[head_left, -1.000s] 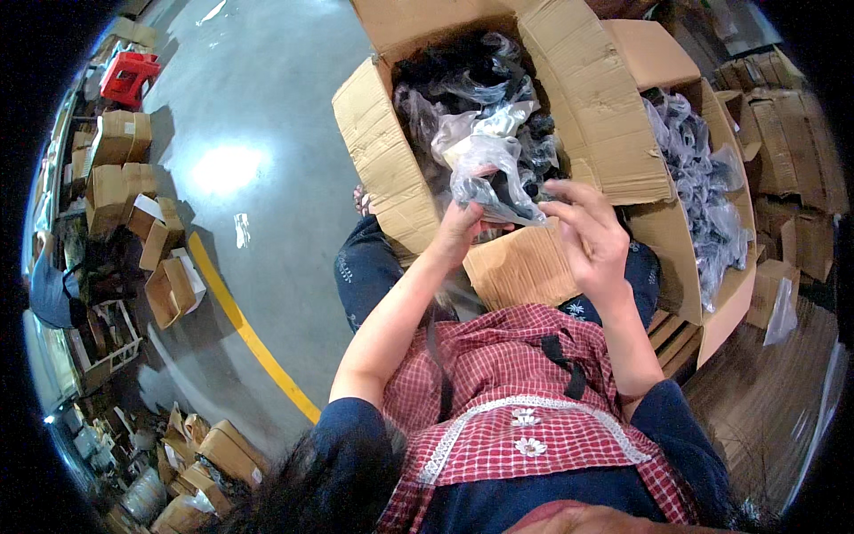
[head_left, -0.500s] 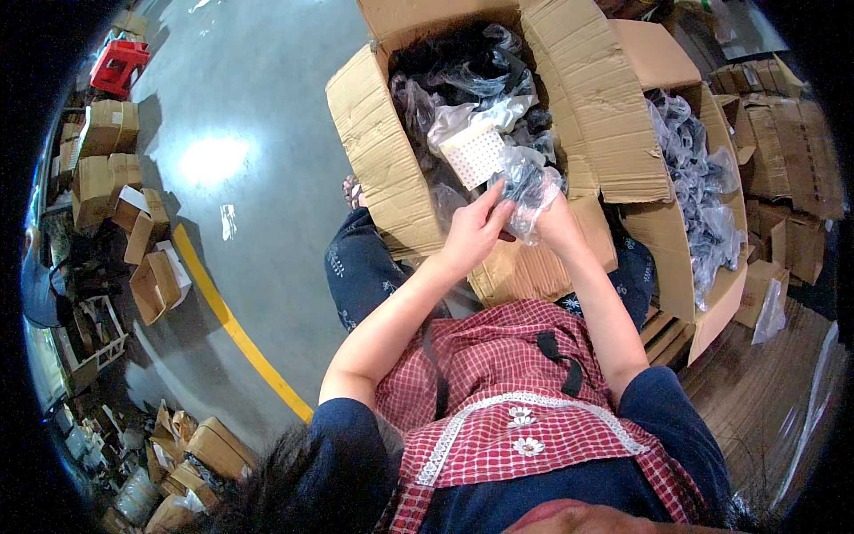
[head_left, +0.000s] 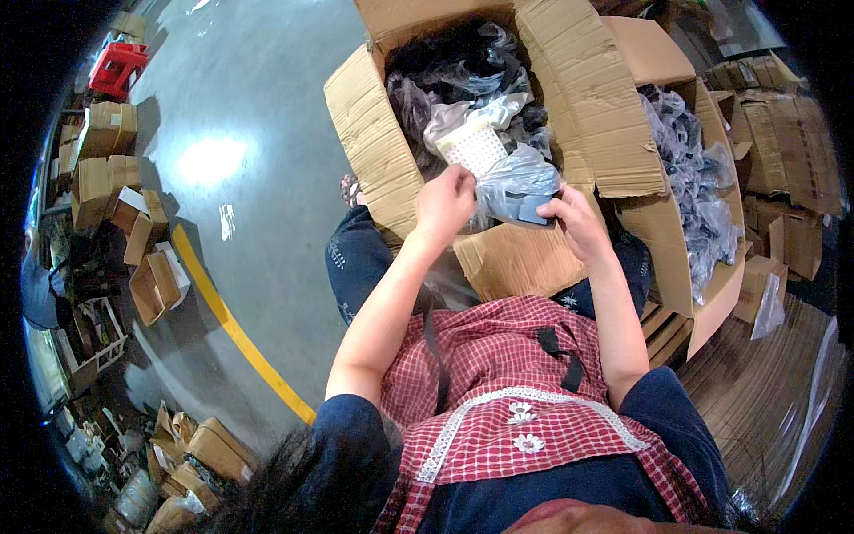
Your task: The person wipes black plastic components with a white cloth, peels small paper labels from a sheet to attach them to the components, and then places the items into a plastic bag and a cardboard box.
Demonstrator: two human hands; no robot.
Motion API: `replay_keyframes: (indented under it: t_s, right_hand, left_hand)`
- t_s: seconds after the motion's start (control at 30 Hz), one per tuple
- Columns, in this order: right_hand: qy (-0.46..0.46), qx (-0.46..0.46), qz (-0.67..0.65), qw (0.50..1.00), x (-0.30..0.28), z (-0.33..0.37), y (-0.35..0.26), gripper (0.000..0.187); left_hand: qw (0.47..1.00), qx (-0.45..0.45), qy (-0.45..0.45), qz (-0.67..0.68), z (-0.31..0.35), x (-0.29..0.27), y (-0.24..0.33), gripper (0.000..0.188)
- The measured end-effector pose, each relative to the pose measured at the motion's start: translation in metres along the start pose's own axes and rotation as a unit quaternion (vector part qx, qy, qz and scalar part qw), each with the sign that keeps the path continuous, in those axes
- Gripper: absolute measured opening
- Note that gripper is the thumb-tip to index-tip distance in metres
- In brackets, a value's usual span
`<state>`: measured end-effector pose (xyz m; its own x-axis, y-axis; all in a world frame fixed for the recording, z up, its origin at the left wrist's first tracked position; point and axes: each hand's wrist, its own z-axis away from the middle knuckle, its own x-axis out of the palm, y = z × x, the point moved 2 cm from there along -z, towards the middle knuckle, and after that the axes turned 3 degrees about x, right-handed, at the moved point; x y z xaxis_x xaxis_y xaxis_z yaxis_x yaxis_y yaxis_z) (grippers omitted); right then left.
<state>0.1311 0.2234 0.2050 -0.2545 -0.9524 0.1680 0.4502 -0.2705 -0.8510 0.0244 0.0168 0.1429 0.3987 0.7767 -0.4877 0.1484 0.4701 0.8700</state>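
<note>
A clear plastic bag [head_left: 516, 178] with a dark blue-grey flat-faced item [head_left: 532, 209] in it is held above the near side of an open cardboard box [head_left: 369, 116]. My right hand [head_left: 578, 221] grips the bagged item at its right end, thumb on top. On the left side of the bag my left hand [head_left: 445, 206] is closed in a pinch on the plastic. Just beyond lies a white sheet with rows of small dots [head_left: 480, 147], on top of crumpled clear bags [head_left: 418, 107] with dark contents. What the bagged item is, I cannot tell.
A second open carton [head_left: 703, 294] of bagged parts stands at the right, by stacked flattened cardboard [head_left: 792, 151]. Small cartons [head_left: 107, 191] and a red plastic stool [head_left: 117, 67] line the left. A yellow line [head_left: 240, 329] crosses the grey floor.
My hands have moved apart. The right hand has shifted to the bag's right end, the left hand to its left edge. The bag has turned, and its blue-grey item now shows.
</note>
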Motion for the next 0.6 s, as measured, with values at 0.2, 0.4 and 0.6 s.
replay_keyframes:
  t_s: [0.2,0.4,0.6]
  right_hand:
    - [0.067,0.001,-0.127,0.99,0.001,0.001,0.007,0.044]
    - [0.067,-0.073,-0.019,0.995,0.003,-0.003,0.016,0.032]
    - [0.172,-0.14,-0.209,0.952,-0.02,0.008,-0.018,0.022]
  left_hand:
    - [0.803,-0.281,-0.143,0.506,0.0,0.022,-0.016,0.046]
    - [0.989,-0.043,0.103,0.098,-0.026,0.018,-0.058,0.029]
    - [0.97,0.042,0.037,-0.238,-0.018,-0.018,-0.017,0.037]
